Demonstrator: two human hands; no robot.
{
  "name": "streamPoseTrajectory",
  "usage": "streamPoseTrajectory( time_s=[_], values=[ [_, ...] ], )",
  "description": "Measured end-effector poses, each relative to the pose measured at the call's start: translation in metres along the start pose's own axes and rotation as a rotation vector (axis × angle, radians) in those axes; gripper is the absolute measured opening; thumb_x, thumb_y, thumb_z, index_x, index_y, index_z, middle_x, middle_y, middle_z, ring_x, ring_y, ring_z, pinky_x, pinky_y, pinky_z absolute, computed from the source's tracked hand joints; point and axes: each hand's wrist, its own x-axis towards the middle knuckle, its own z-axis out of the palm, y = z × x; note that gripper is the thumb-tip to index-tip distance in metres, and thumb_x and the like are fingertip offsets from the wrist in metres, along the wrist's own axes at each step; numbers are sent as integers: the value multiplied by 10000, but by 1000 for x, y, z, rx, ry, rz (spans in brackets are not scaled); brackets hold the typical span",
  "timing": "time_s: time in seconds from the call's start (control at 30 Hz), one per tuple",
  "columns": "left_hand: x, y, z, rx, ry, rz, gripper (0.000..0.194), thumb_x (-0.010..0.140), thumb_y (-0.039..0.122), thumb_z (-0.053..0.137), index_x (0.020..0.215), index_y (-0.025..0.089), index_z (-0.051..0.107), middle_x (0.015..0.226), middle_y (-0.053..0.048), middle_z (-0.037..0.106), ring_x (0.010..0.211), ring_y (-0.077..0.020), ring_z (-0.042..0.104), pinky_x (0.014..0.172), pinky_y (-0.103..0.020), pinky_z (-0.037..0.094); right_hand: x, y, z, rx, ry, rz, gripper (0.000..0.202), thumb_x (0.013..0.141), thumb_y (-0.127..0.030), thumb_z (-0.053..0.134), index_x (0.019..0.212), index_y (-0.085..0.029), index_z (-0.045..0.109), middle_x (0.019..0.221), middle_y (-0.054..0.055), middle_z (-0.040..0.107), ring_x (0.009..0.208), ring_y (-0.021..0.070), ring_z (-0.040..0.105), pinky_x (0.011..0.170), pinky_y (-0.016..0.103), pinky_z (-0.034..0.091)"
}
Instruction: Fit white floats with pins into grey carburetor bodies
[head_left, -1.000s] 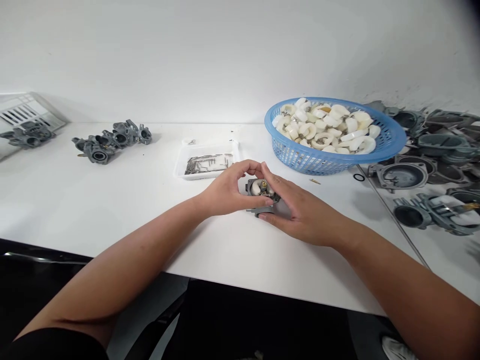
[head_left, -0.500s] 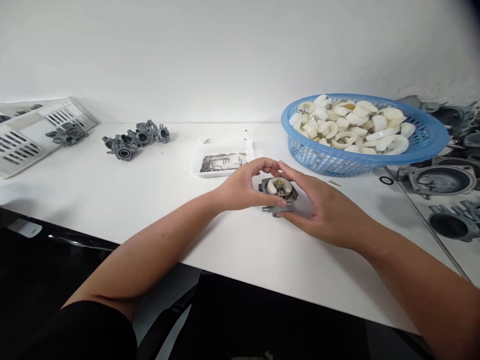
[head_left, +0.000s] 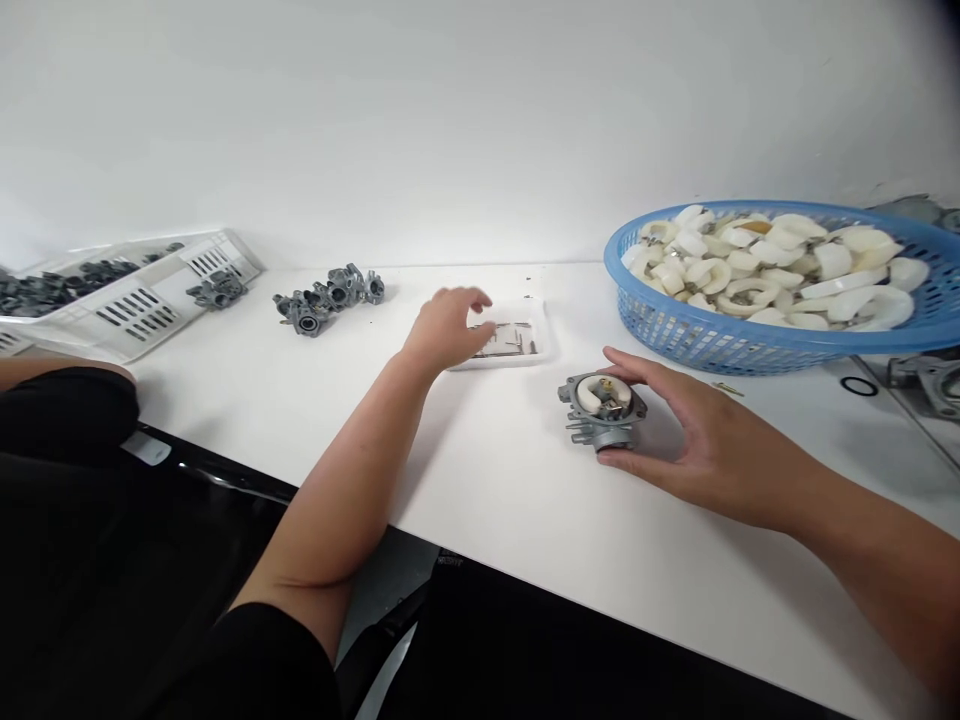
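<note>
A grey metal carburetor body [head_left: 606, 432] rests on the white table with a cream horseshoe-shaped float [head_left: 591, 393] and brass parts showing on its upper face. Around its right side curls my right hand [head_left: 694, 430], fingers behind and thumb in front, gripping it. My left hand [head_left: 448, 328] hovers over the left side of a shallow white tray [head_left: 541, 345], its fingers apart and nothing visible between them. Thin metal pins [head_left: 514, 343] lie inside that tray, partly covered by the hand.
A blue basket [head_left: 720, 345] full of white floats stands at the right. Near it lie a small brass needle [head_left: 727, 389] and a black ring [head_left: 859, 386]. Several carburetor bodies [head_left: 330, 297] sit back left, beside a white crate [head_left: 142, 310]. Another person's sleeve [head_left: 67, 405] shows at the left edge.
My left hand has let go of the carburetor and moved left to the pin tray. My right hand still holds the carburetor. The camera view has turned left.
</note>
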Motion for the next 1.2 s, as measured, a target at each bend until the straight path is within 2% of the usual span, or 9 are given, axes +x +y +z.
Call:
streamPoseTrajectory(
  time_s=[0.07,0.1,0.23,0.4,0.63,0.83,1.07,1.13,1.2],
  values=[
    [5,-10,0,71,-218,-92,357,822,349,632,1152,215,669,1231,-74,709,1156,-296,610,970,-416,494,0,-1,0,-4,-7,8,916,778,-650,747,1554,-332,379,1549,72,520,1378,442,526,1060,619,540],
    [6,-13,2,76,-270,-112,336,805,341,636,1113,218,688,1214,-71,718,1119,-292,631,941,-403,506,0,-1,-1,-10,-14,18,912,784,-646,744,1554,-318,382,1552,81,517,1380,441,525,1063,618,537],
    [8,-15,5,86,-342,-186,305,747,284,632,1038,244,715,1172,-44,743,1039,-261,665,853,-347,519,1,-4,-2,-7,-28,63,953,764,-675,747,1563,-313,373,1539,89,531,1388,434,518,1069,619,530],
    [6,-16,-2,99,-422,-250,289,679,266,658,953,260,748,1056,-27,769,919,-225,681,739,-297,506,1,-4,-1,15,-48,71,968,771,-683,740,1576,-319,346,1563,73,506,1411,413,499,1101,609,505],
    [1,-10,-15,195,-545,-277,303,671,280,630,954,271,738,1008,-33,748,826,-226,636,693,-318,466,1,-8,-3,43,-67,83,975,768,-643,758,1579,-288,348,1573,87,491,1426,402,483,1133,579,481],
    [-4,-8,-16,302,-652,-254,106,709,264,607,798,232,655,859,-69,690,687,-229,575,668,-361,395,-1,-14,-7,54,-104,108,997,761,-671,746,1585,-284,338,1600,94,449,1468,414,418,1172,598,425],
    [-7,-4,-16,341,-575,-207,111,806,295,572,857,216,632,918,-109,696,747,-262,613,691,-369,419,-2,-12,-7,93,-93,60,1069,726,-725,759,1594,-287,315,1585,129,451,1471,420,397,1166,619,398],
    [-8,0,-19,321,-486,-175,133,859,301,510,849,215,610,931,-110,699,772,-259,614,692,-366,424,-2,-10,-7,105,-74,28,1093,712,-729,773,1595,-283,309,1575,137,458,1473,419,387,1160,631,391],
    [-9,3,-20,246,-308,-84,162,906,304,454,866,221,587,962,-101,695,821,-256,615,704,-361,434,-2,-9,-6,113,-48,-11,1089,707,-726,782,1586,-276,324,1582,144,444,1480,419,372,1161,637,382]
  ],
)
